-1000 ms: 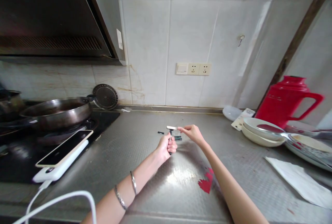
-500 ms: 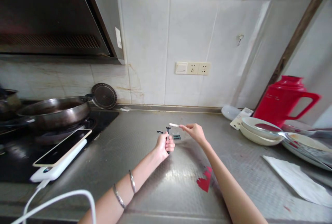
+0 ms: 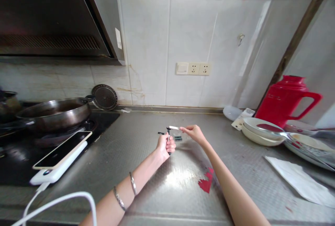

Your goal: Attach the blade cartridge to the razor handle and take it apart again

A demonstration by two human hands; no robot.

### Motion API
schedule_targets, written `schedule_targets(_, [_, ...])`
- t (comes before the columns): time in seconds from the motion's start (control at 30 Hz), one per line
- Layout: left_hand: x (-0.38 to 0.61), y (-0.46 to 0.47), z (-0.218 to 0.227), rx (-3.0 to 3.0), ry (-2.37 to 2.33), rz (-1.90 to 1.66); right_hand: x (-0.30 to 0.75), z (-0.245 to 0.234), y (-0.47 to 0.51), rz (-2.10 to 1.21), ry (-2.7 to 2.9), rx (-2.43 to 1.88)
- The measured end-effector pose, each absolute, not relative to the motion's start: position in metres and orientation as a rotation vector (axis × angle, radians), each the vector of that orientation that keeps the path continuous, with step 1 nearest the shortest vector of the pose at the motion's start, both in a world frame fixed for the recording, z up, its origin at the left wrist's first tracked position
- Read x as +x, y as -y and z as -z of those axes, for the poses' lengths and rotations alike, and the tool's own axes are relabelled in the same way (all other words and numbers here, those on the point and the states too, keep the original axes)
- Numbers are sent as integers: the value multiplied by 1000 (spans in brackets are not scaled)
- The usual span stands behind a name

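My left hand (image 3: 165,145) is closed around an upright black razor handle (image 3: 168,132), whose small forked top sticks out above the fist. My right hand (image 3: 194,133) pinches a thin white stick (image 3: 174,127) between thumb and fingertips. The stick's far end meets or overlaps the top of the handle; true contact is unclear. Behind the left fist lie a small black piece (image 3: 160,133) and a dark cartridge-like piece (image 3: 178,138) with something clear around it.
A phone (image 3: 64,149) on a white power bank (image 3: 59,170) lies by the stove, a cable running forward. A steel pan (image 3: 56,114) sits on the stove. To the right are stacked bowls (image 3: 261,137), a red thermos (image 3: 282,100), a paper sheet (image 3: 299,180) and a red patch (image 3: 206,180).
The white stick has shifted left and slightly down, so its end now reaches the top of the handle. My left hand keeps its grip with little movement.
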State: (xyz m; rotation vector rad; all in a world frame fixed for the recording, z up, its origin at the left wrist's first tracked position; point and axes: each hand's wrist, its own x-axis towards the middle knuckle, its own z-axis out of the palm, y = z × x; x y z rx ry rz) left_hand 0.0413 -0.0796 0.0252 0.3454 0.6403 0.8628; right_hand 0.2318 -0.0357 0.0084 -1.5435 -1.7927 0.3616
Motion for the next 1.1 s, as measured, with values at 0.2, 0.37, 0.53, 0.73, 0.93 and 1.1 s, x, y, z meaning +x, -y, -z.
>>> schedule_targets(0.2, [41, 79, -26, 352, -660, -871, 226, -13, 40, -352, 1763, -1572])
schedule_targets(0.37, [43, 82, -26, 371, -652, -856, 224, -18, 44, -217, 1745, -1636])
schedule_targets(0.53, [43, 83, -26, 388, -663, -842, 221, -20, 45, -264, 1784, -1628])
schedule_targets(0.73, [45, 86, -29, 440, -674, -845, 227, -16, 45, -128, 1716, -1773])
schedule_targets(0.93, [42, 84, -35, 562, -711, -915, 240, -7, 34, -270, 1614, -1633])
schedule_targets(1.1, [34, 77, -39, 702, -694, -1042, 231, -5, 34, -296, 1573, -1527])
